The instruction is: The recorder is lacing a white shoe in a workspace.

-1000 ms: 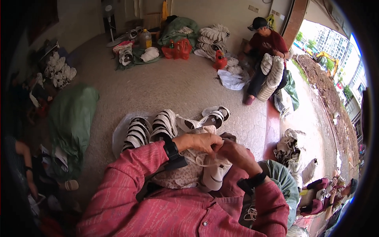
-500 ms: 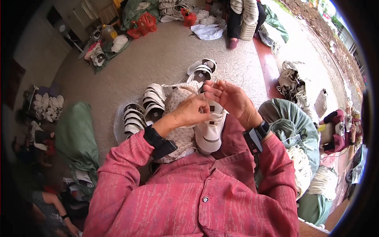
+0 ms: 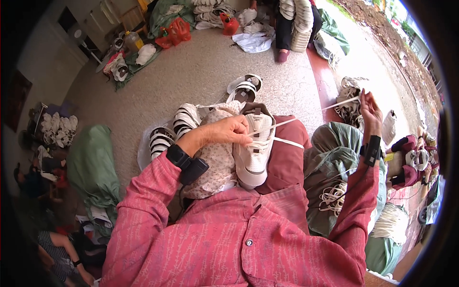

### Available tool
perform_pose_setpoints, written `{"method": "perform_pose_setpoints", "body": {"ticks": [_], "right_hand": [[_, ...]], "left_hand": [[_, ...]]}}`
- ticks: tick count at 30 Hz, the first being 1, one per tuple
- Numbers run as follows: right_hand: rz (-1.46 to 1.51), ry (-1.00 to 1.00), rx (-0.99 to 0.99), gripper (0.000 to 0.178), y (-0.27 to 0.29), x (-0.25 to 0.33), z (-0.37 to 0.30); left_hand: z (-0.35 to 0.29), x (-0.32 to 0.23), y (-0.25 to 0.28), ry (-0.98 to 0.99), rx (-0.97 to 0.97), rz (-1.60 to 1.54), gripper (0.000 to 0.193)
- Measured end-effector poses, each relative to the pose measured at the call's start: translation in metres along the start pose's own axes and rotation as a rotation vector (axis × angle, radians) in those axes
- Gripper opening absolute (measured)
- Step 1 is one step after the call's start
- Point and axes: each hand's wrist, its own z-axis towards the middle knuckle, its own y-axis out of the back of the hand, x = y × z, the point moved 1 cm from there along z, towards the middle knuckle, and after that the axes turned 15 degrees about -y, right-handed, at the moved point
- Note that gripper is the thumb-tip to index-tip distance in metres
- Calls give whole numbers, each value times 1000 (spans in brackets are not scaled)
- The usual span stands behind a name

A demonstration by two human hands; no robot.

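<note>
A white sneaker [image 3: 252,167] lies on my lap, toe toward me, partly laced. My left hand [image 3: 227,131] is closed in a pinch over its lacing, on the white shoelace [image 3: 285,123]. From there the lace runs up and to the right, blurred in part, to my right hand [image 3: 371,114]. That hand is raised well out to the right, its fingers closed on the lace. Another white strand lies over my right thigh beside the shoe. A floral cloth [image 3: 217,165] covers my left thigh.
Stacked white shoes [image 3: 186,118] stand beyond my left knee, more shoes [image 3: 246,88] ahead. A green sack [image 3: 93,160] is at left. Bundled white laces [image 3: 334,197] rest on a green bag [image 3: 337,141] at right. Another person sits at the far side, white shoes [image 3: 301,24] stacked there.
My right hand has swung from above the shoe far out to the right, drawing the lace into a long line. My left hand stays at the lacing.
</note>
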Motion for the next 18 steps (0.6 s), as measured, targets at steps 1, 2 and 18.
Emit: {"method": "perform_pose_setpoints", "body": {"ticks": [1,2,18], "right_hand": [[-2,-7,32,17,0,3,-3],[2,8,40,15,0,16,-10],[-1868,-51,-70,19,18,-231,-122]], "left_hand": [[-3,4,-1,-47,-6,70,19],[-1,4,-3,-54,-12,63,19],[6,6,-5,-74,-91,91,33]]}}
